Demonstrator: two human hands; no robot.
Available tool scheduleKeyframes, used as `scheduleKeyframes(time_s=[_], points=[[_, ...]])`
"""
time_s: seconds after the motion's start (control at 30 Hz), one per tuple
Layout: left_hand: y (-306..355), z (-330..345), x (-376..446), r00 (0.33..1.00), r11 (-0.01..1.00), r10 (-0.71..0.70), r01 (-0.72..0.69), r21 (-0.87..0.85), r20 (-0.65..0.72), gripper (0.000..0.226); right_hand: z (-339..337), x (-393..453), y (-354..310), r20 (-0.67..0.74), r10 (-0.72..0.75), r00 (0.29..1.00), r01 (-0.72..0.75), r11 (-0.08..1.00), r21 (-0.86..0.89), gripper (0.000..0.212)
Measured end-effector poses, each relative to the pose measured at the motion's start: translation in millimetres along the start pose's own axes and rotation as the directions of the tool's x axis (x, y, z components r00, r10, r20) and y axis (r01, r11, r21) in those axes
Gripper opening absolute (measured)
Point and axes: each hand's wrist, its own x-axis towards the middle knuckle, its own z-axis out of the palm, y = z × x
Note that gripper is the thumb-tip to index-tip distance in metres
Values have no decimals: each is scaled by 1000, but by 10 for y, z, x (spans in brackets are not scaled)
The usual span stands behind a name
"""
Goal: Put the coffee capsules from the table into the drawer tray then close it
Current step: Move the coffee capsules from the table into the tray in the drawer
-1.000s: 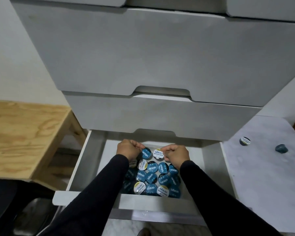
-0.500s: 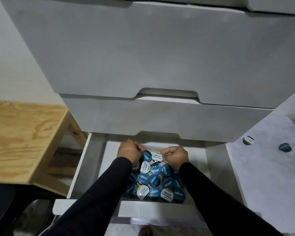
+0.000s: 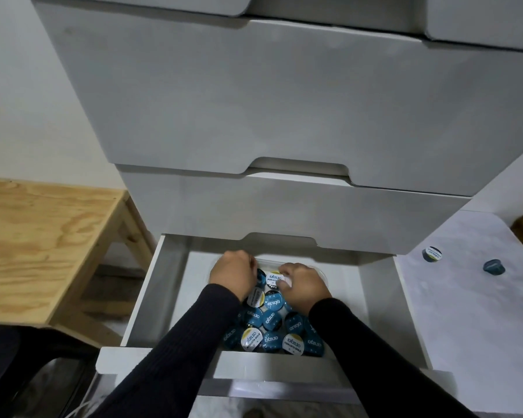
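Home room, white drawer unit, plywood table, coffee capsules

Both arms, in dark long sleeves, reach forward and down and draw together at the wrists. The left hand is curled loosely into a fist, knuckles up, its fingers tucked under and hidden. The right hand lies just beside it, apart by a narrow gap, back upward, its fingers bent inward toward the left hand; what they grip cannot be told.
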Motion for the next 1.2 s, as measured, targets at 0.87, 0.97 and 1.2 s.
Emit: scheduleKeyframes(time_s=[0.87,0.97,1.2], points=[[1109,262,-1020,869,928,356,-283,243,-345,47,-619,-967,548,-430,-202,880,83,957,-279,48],[1482,402,-1070,872,940,335,-283,189,-358,47,-838,-1087,847,-484,-172,858,44,964,-263,46],[2517,890,-1138,824,908,418,-387,159,-384,41,-1447,-1406,1762,-578,-153,801,18,972,-232,38]])
